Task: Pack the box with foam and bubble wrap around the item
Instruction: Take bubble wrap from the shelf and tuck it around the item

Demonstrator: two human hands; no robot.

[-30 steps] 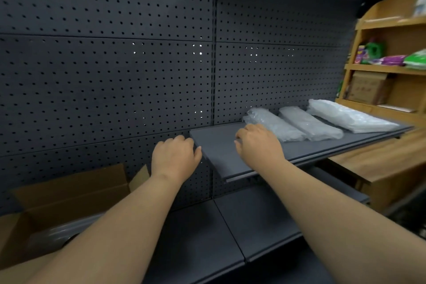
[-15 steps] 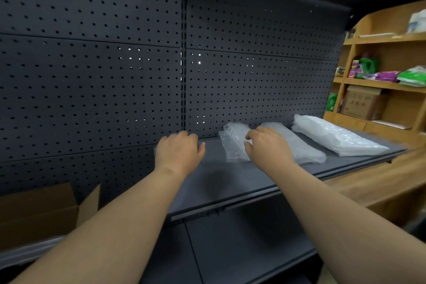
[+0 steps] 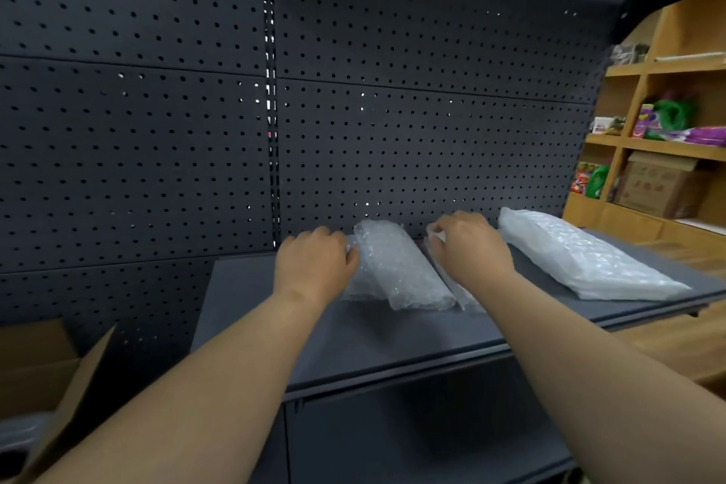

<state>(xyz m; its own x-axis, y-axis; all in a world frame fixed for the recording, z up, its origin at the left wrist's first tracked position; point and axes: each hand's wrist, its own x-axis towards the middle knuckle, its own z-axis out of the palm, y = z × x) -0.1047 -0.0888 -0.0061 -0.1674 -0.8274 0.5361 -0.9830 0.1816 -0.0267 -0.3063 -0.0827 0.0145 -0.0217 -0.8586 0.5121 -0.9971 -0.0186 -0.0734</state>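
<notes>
we cannot see the fingertips of either hand: both are viewed from behind, fingers curled away from us. the second bubble wrap roll [image 3: 451, 279] is mostly hidden under our right wrist, only a strip of it showing. the cardboard box [image 3: 43, 385] is cut off at the lower left corner, one flap raised, and what lies inside it is too dark and blurred to name. the goods on the wooden shelving [image 3: 668, 153] at the right are blurred, just green and purple packets and a brown carton.

our left hand [image 3: 314, 267] reaches forward with the arm stretched out, palm down, its fingers bent against the left edge of the first bubble wrap roll [image 3: 400, 271]; they touch it, though we cannot tell whether they truly hold it. our right hand [image 3: 471, 248] is also palm down, fingers curled and pinching the far end of the second roll. both rolls lie on the dark shelf [image 3: 393, 338] in front of the pegboard [image 3: 432, 130], side by side, with a larger white bubble wrap pack [image 3: 581, 259] further right on the same shelf.
</notes>
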